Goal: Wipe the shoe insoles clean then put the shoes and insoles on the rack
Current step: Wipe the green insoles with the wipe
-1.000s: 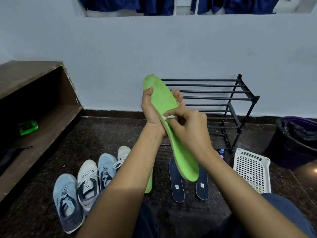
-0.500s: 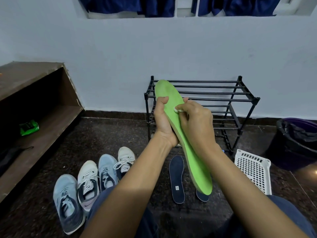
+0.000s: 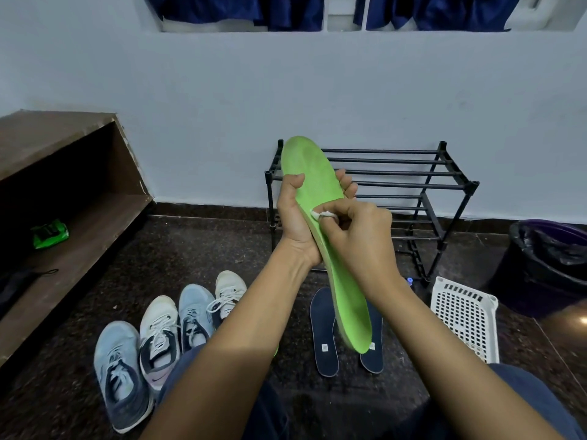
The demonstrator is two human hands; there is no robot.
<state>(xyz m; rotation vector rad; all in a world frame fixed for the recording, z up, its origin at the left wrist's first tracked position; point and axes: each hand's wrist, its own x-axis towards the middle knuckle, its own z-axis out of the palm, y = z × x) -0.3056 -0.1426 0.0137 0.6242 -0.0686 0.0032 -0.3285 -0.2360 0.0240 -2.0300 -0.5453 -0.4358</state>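
Note:
My left hand [image 3: 293,223] grips a long green insole [image 3: 313,182] around its middle, holding it nearly upright in front of the black metal rack [image 3: 444,185]. My right hand [image 3: 359,239] pinches a small white wipe [image 3: 320,215] and presses it against the insole's face. Two dark blue insoles [image 3: 324,331] lie flat on the floor below. Several sneakers [image 3: 158,338], blue-grey and white, stand in a row at the lower left. A sliver of a second green insole [image 3: 275,350] shows beneath my left forearm.
A white perforated basket [image 3: 463,315] lies on the floor at the right, beside a dark bin [image 3: 546,265] lined with a black bag. A wooden shelf unit [image 3: 79,217] at the left holds a green packet [image 3: 49,233]. A wall stands behind the rack.
The green insole and both hands have shifted slightly. My right hand has slid the wipe down the insole from near the toe toward the middle.

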